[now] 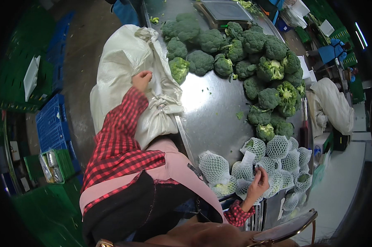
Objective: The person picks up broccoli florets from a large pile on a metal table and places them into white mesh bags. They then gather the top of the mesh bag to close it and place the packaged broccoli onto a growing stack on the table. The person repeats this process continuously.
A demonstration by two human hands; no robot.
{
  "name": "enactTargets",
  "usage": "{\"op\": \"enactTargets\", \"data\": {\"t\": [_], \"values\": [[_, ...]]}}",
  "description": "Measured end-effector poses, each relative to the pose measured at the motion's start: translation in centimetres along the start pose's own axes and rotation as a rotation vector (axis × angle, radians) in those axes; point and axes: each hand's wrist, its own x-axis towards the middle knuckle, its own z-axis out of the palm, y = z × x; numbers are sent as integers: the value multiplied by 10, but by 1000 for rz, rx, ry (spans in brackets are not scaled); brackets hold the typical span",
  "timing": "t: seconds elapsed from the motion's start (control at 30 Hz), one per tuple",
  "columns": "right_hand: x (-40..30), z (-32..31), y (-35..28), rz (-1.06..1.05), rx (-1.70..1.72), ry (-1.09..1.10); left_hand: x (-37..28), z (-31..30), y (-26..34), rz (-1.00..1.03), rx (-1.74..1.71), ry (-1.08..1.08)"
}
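My left hand (141, 81) is over a large white woven plastic sack (121, 52), its fingers curled near the sack's folds; whether they pinch the material I cannot tell. My right hand (260, 182) is at the near edge of the metal table (210, 123), among broccoli heads in white foam net sleeves (215, 166). Its thumb and fingers are close together, and what lies between them is unclear. Bare broccoli heads (254, 41) form a heap across the far and right side of the table. The sack's gathered, knotted part lies against the table's left edge.
A scale (226, 10) stands at the table's far end. Green crates (57, 166) and blue plastic pallets (51, 123) are at left. More white sacks (336, 105) lie beyond the table's right side. A person in blue (331, 52) is at the upper right, another at the top.
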Motion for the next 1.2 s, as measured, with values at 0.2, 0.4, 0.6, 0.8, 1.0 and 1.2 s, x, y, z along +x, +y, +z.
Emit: {"op": "enactTargets", "data": {"t": [0.2,0.4,0.6,0.8,1.0,1.2], "values": [[4,96,-50,-204,-25,-245,-20,0,27,214,115,-74],[-1,166,-100,-395,70,-400,34,28,-55,497,1016,17],[-12,167,-99,-380,91,-401,60,10,-113,-9,840,-340],[-34,161,-75,-142,119,-306,19,-3,-70,132,1016,-297],[-40,168,-80,-276,101,-380,29,-8,-14,192,1609,-269],[-47,152,-71,-263,81,-409,88,-49,-27,-167,1339,-604]]}}
